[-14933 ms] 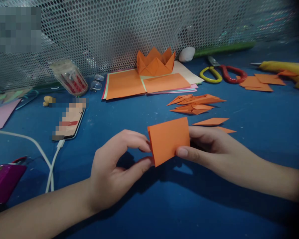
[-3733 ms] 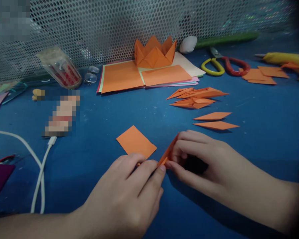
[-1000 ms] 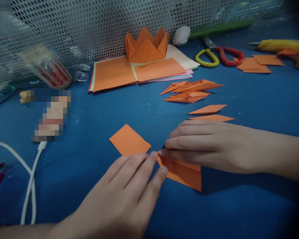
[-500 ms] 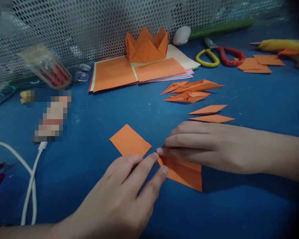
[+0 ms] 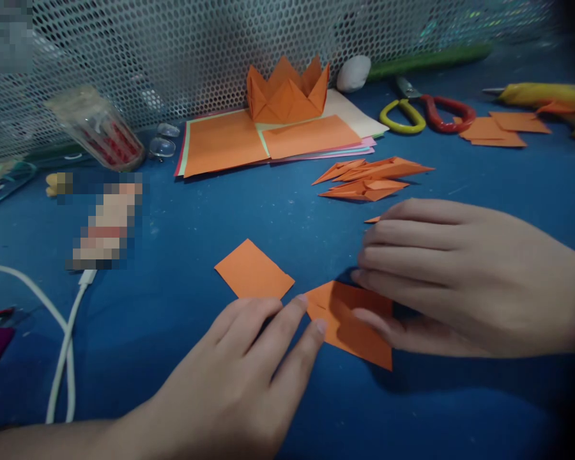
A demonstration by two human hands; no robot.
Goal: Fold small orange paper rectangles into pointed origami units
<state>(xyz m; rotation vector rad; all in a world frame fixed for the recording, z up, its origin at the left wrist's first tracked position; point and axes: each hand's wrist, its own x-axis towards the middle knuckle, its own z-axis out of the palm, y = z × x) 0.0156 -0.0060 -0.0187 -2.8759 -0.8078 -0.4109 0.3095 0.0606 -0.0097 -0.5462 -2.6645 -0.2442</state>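
A partly folded square of orange origami paper (image 5: pixel 335 319) lies on the blue table between my hands, with its two sloping left edges meeting in a blunt point. My left hand (image 5: pixel 249 364) rests with thumb and index finger spread, their tips touching that left end of the paper. Over the right part of the sheet hovers my right hand (image 5: pixel 441 275), fingers stretched out and thumb apart, casting a shadow on the paper. Just beyond the left fingers lies another orange paper square (image 5: pixel 255 269). The right hand mostly hides a slim folded orange piece (image 5: pixel 372 220).
Behind are folded orange pieces (image 5: pixel 368 179), a stack of coloured paper (image 5: pixel 220 144) bearing an orange paper crown (image 5: pixel 287 96), scissors (image 5: pixel 402 118), small orange squares (image 5: pixel 498 131) and a yellow glue gun (image 5: pixel 536 99). A jar (image 5: pixel 110 137) and white cable (image 5: pixel 64 358) are left.
My right hand has lifted off the paper's left corner and moved right, its thumb now apart, uncovering more of the sheet. My left hand stays at the paper's left end.
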